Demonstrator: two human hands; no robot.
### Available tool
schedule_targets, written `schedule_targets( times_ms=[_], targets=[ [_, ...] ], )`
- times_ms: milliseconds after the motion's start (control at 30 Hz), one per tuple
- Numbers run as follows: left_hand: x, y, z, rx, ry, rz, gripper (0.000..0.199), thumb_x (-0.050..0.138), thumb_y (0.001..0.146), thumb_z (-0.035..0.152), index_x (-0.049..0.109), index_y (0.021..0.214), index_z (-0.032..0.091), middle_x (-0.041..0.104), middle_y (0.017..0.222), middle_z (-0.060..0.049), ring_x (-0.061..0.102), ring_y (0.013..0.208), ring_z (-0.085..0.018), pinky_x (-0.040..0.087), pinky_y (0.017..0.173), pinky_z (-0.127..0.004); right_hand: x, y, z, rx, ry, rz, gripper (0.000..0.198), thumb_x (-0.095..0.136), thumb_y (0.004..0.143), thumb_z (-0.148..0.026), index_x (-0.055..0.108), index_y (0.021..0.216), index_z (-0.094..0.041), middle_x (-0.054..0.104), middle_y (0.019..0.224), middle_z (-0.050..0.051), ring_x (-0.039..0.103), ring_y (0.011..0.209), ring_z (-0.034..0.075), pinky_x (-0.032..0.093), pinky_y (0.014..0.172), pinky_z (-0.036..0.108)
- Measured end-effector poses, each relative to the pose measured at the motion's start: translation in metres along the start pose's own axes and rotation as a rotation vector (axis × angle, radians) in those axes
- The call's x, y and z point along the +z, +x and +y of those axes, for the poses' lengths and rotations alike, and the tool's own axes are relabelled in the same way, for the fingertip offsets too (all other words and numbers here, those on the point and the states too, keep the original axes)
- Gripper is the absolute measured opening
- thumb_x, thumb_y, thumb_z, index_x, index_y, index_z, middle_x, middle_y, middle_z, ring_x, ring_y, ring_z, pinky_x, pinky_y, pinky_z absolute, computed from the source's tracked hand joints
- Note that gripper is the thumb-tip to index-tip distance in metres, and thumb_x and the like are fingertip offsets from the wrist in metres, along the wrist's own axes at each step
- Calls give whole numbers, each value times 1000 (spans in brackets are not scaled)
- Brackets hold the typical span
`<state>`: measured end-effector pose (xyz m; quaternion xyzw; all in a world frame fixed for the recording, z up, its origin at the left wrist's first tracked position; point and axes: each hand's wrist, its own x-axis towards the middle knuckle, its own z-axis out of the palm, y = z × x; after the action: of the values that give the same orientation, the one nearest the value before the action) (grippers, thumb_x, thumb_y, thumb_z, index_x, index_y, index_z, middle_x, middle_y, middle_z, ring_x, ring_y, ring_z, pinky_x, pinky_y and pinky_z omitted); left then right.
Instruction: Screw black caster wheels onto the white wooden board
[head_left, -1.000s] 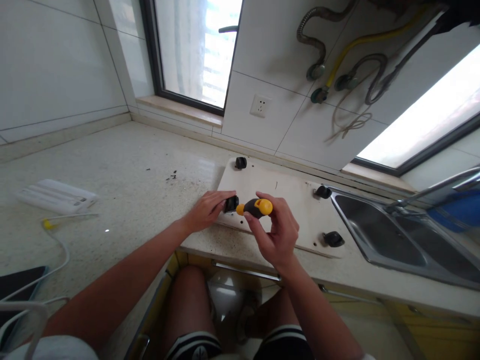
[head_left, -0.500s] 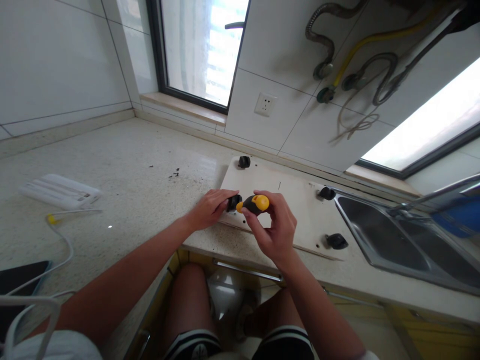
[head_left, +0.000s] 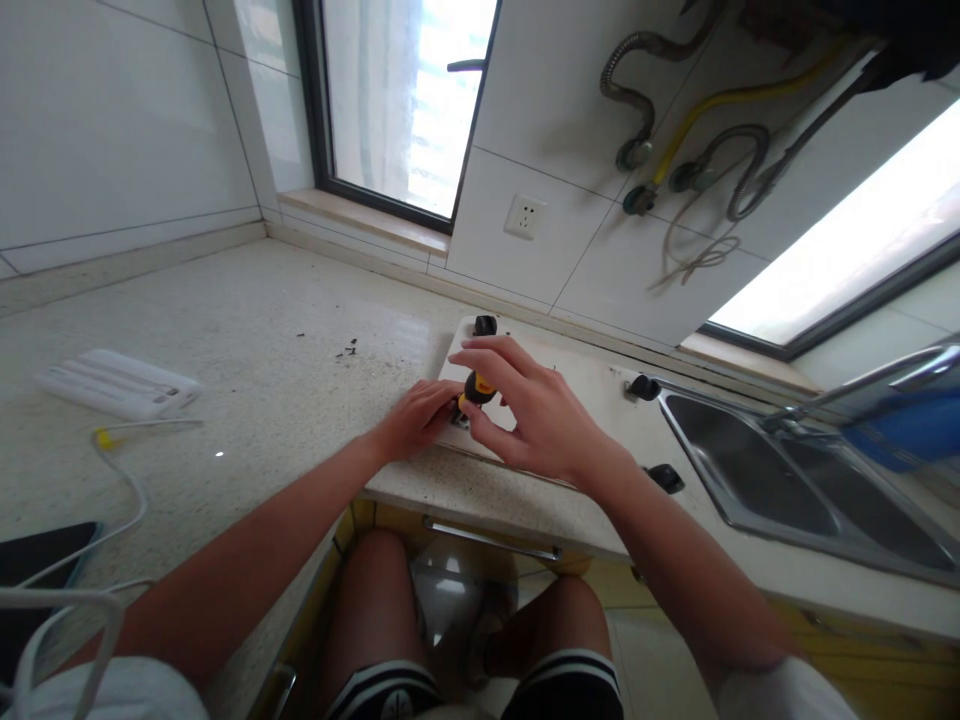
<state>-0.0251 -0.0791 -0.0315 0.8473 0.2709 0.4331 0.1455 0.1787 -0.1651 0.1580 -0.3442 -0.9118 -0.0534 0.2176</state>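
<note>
Screwdriver (head_left: 478,388) between right fingers (head_left: 491,362)

Screwdriver (head_left: 480,388): yellow and dark handle, partly covered, tilted, lower end at the near-left fitting (head_left: 456,411), which is black and mostly hidden. White panel (head_left: 606,405): flat on the surface (head_left: 337,300), black fittings (head_left: 643,387) visible at its other three corners, the near-right one partly obscured.

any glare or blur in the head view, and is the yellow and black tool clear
Head view: the left window and right window are washed out in places; head view: the white slotted case at far left looks soft and hazy; head view: the yellow-and-black tool is partly covered by the right hand, so its tip can't be made out.
</note>
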Motion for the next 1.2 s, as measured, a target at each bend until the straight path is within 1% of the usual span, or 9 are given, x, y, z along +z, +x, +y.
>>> schedule_targets(
  times_ms=[200,300,433,567,700,833,933,1100,1200],
  targets=[
    [2,0,-3,5,17,10,35,43,113,26,68,138,23,79,123,-12,74,123,-28,56,105,-47,-30,25,-8,144,-384,-313,40,54,113,-59,69,120,-23,78,110,4,69,83,20,20,61,35],
    [1,0,-1,-5,29,6,33,44,113,27,70,133,22,79,123,-13,74,118,-29,56,103,-47,-37,36,-8,9,-322,-386,34,62,111,-51,63,132,-24,77,126,6,73,97,22,21,61,34],
    [3,0,-2,-23,32,30,30,46,109,28,72,123,22,79,115,-13,74,114,-30,58,102,-49,-40,47,-8,60,-503,-425,45,48,115,-63,64,124,-22,80,96,7,73,81,25,15,60,35],
    [3,0,-4,-37,53,28,25,48,105,27,73,111,22,78,106,-12,73,104,-30,59,97,-50,-41,56,-8,-156,-454,-464,31,56,115,-50,62,131,-24,80,114,8,76,92,24,17,59,34],
    [2,-1,-5,-36,65,22,24,49,104,24,72,108,23,78,107,-11,73,107,-29,58,97,-48,-40,62,-8,-121,-555,-459,41,50,116,-56,69,115,-20,79,97,10,76,86,25,18,59,35],
    [3,-1,-6,-27,73,26,24,49,104,23,72,111,23,78,112,-12,74,108,-31,59,97,-49,-43,68,-11,-285,-488,-556,31,68,110,-40,65,136,-23,79,116,9,76,91,23,24,59,32],
    [5,-1,-7,-18,72,23,24,50,102,21,72,110,24,79,111,-10,74,109,-31,59,98,-49,-45,70,-17,-232,-554,-568,34,56,116,-48,66,131,-19,79,100,10,76,89,27,28,60,32],
    [0,-3,-6,14,82,32,25,49,100,20,71,114,23,79,113,-11,74,110,-31,59,98,-49,-44,73,-21,-263,-517,-567,34,64,111,-32,58,141,-19,76,128,12,78,95,24,29,57,32],
    [-3,-7,-3,56,113,16,27,58,100,32,71,121,23,79,122,-13,74,118,-34,59,103,-52,-42,74,-23,-234,-554,-523,36,53,117,-45,58,139,-18,79,100,9,79,92,29,33,59,33]
  ],
)
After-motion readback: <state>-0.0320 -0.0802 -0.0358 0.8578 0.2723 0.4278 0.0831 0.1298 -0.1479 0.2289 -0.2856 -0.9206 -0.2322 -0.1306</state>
